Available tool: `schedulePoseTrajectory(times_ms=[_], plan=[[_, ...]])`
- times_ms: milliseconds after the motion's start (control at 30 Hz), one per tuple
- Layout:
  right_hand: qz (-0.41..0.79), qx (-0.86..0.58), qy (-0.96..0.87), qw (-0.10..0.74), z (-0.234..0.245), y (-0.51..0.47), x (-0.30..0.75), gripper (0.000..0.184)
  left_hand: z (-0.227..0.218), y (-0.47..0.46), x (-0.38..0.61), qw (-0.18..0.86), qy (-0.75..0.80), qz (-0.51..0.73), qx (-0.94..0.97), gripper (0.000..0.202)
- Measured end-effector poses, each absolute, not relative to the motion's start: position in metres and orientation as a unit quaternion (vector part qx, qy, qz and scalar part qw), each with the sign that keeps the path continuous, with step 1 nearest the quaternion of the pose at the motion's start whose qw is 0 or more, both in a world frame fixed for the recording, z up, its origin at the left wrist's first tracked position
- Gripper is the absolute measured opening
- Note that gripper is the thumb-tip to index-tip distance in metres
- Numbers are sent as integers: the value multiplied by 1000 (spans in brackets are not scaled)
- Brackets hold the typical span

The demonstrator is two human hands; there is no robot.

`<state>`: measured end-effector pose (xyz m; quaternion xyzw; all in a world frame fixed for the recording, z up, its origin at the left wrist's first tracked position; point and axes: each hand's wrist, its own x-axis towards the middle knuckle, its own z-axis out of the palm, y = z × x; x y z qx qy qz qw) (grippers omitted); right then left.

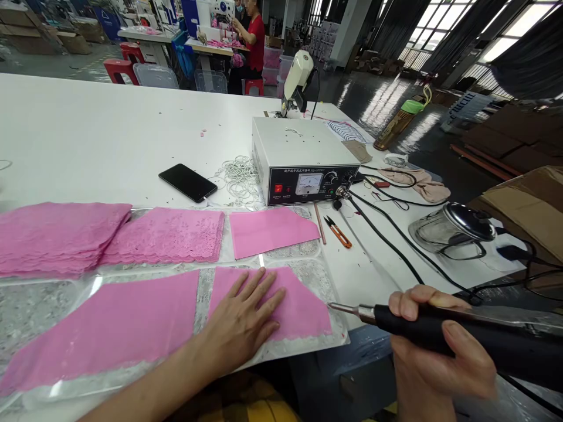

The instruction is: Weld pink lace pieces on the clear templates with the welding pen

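Observation:
My left hand (250, 313) lies flat with its fingers spread on a pink fabric piece (303, 308). That piece rests on a clear plastic-covered work mat (316, 275). My right hand (440, 346) is wrapped around a black handheld ultrasonic welding tool (422, 328) with a metal tip. The tip points left, close by the fabric's right corner; whether it touches cannot be told. Another pink piece (118, 328) lies to the left, and a smaller pink panel (272, 231) sits behind. Stacks of pink lace (176, 234) and pink fabric (57, 234) are at the back left of the mat.
A white control box (303, 152) with black cables stands behind the mat. Nearby are orange thread snips (338, 232), a black phone (188, 181), tangled white cord (240, 179), a glass mug (448, 228) and a bottle (400, 123). Beyond the table, a person in red (255, 41) sits.

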<state>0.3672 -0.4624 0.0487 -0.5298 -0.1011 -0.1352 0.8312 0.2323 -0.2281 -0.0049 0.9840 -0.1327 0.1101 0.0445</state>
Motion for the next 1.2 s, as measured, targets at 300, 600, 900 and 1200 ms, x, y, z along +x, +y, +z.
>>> schedulePoseTrajectory(times_ms=[300, 600, 900, 1200], plan=[[-117, -527, -125, 833, 47, -462, 363, 15, 0, -227, 233, 40, -135, 109, 984, 48], [-101, -531, -146, 829, 45, -463, 364, 16, 0, -228, 233, 41, -139, 115, 983, 49], [-99, -549, -164, 813, 44, -463, 362, 12, 0, -228, 233, 54, -139, 123, 981, 48], [-121, -541, -150, 819, 48, -462, 362, 15, -3, -228, 233, 47, -134, 116, 983, 49]])
